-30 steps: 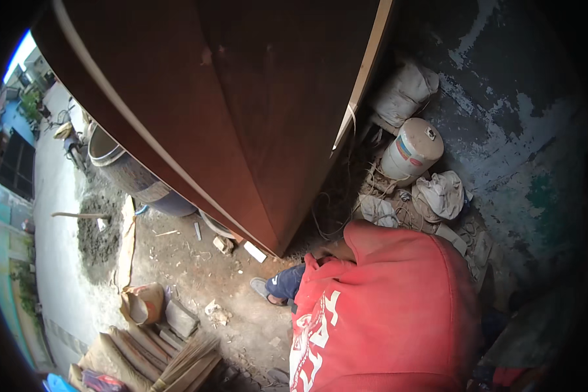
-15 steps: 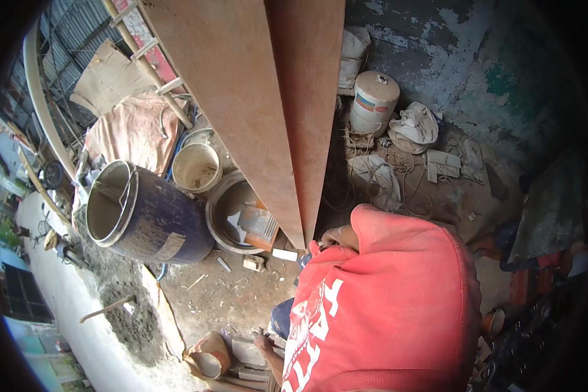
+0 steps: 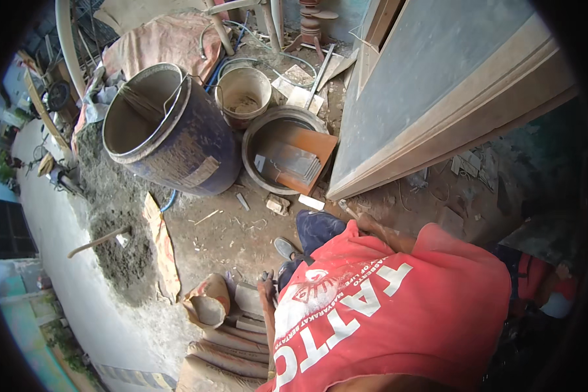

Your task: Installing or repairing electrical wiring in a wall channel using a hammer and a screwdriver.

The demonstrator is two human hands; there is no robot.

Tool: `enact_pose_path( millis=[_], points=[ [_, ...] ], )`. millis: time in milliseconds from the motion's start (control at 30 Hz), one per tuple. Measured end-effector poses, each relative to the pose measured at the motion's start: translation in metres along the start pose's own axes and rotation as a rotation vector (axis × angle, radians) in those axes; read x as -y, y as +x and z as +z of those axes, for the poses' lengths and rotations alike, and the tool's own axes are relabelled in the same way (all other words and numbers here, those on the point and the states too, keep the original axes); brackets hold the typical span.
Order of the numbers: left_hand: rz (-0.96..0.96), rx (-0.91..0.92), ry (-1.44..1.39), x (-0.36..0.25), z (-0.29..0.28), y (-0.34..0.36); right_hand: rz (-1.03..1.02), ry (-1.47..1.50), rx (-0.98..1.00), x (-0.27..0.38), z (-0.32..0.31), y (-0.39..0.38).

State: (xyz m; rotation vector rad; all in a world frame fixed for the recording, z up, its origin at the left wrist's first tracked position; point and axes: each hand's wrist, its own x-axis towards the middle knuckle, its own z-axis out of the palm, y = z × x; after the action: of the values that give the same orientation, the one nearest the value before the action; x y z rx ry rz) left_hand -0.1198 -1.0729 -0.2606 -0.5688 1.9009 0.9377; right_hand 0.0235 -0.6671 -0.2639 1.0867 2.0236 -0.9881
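My red printed shirt (image 3: 398,326) fills the bottom middle. My left hand (image 3: 265,282) hangs low at its left side, fingers closed around something small that I cannot make out, near the grey blocks (image 3: 247,299). My right hand (image 3: 347,208) reaches to the bottom corner of a tall, grey-faced panel with wooden edging (image 3: 438,104); its fingers look closed, but what they grip is too small to tell. Below me are my dark trouser leg (image 3: 317,232) and sandal (image 3: 285,248). A white strip (image 3: 311,202) lies beside the panel's corner.
A big blue drum (image 3: 196,150), a white bucket (image 3: 242,91) and a round basin (image 3: 258,150) with an orange board stand left of the panel. A sand heap with a wooden handle (image 3: 98,240), stacked sacks (image 3: 215,356) and a bag (image 3: 206,307) are leftward. Scraps litter the right.
The view has swung, showing more of the drum, bucket and basin. The tall panel has shifted rightward and now shows its grey face. My left hand has come into view; my trouser leg shows more.
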Motion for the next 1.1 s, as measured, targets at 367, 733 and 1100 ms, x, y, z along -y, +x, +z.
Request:
enact_pose_path(
  millis=[367, 733, 1100],
  points=[
    [0.54, -0.156, -0.17, 0.025, -0.074, 0.076, -0.278, 0.577, -0.541, 0.197, -0.075, -0.028],
    [0.461, 0.17, 0.414, -0.399, -0.039, -0.076, -0.361, 0.871, -0.913, 0.255, -0.225, -0.048],
    [1.09, 0.268, 0.986, -0.584, 0.053, -0.034, -0.38, 1.055, -0.883, 0.254, -0.301, -0.061]
  ],
)
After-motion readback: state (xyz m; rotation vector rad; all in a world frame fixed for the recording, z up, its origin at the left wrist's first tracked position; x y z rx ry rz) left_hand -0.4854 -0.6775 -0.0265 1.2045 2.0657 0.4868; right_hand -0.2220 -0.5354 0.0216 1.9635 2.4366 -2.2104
